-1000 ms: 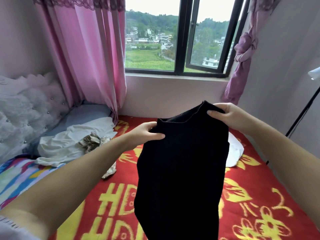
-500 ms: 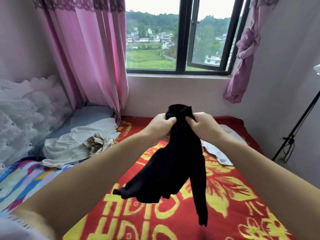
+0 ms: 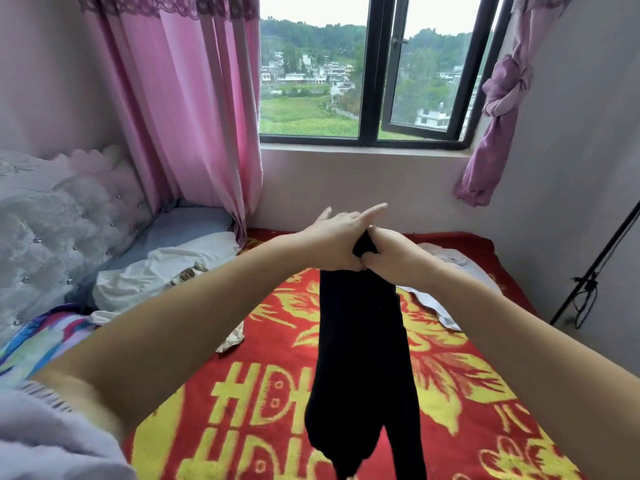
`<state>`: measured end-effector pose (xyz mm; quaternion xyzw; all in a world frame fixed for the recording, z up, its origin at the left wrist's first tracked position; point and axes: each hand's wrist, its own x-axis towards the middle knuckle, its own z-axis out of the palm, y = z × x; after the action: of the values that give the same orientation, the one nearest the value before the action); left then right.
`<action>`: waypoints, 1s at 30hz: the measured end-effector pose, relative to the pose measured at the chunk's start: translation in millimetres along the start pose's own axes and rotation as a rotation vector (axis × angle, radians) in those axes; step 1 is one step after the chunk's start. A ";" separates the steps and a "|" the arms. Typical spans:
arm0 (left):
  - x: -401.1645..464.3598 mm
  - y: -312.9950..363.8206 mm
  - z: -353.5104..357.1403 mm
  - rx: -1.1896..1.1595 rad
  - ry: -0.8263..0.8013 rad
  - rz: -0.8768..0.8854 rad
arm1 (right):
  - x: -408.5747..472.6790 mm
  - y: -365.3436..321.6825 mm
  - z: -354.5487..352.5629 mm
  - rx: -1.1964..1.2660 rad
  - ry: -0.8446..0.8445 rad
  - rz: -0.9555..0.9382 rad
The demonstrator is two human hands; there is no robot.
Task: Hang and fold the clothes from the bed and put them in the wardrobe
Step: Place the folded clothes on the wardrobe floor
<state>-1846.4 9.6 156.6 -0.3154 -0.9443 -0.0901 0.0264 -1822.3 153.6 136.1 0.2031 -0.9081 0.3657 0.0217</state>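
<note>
Single head-worn wide-angle view, looking forward and slightly down along both forearms. Bed (image 3: pixel 277 393) near, below; window (image 3: pixel 367 81) on far wall, centre. No second view.

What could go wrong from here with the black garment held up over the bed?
1. The black garment hangs bunched from one spot where the right hand grips it; the left hand has its fingers stretched out, so it may slip.
2. Its two hanging ends look uneven, so a fold may come out crooked.
3. Lowered straight down, it may land on the white cloth lying on the red blanket.
</note>
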 end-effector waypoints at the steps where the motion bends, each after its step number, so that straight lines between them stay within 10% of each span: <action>1: 3.3 -0.6 -0.6 -0.068 -0.075 -0.007 | -1.7 0.7 1.4 0.007 -0.015 0.001; 23: 53.8 24.7 -33.3 0.051 -0.281 0.081 | -76.6 119.4 18.0 0.486 -0.030 0.348; 30: 91.7 34.6 -13.5 0.139 -0.204 0.134 | -91.1 154.6 -14.4 0.237 0.279 0.448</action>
<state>-1899.0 88.4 185.0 -0.3829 -0.9228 0.0101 -0.0418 -1799.9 295.9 28.1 -0.0538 -0.8694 0.4895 0.0414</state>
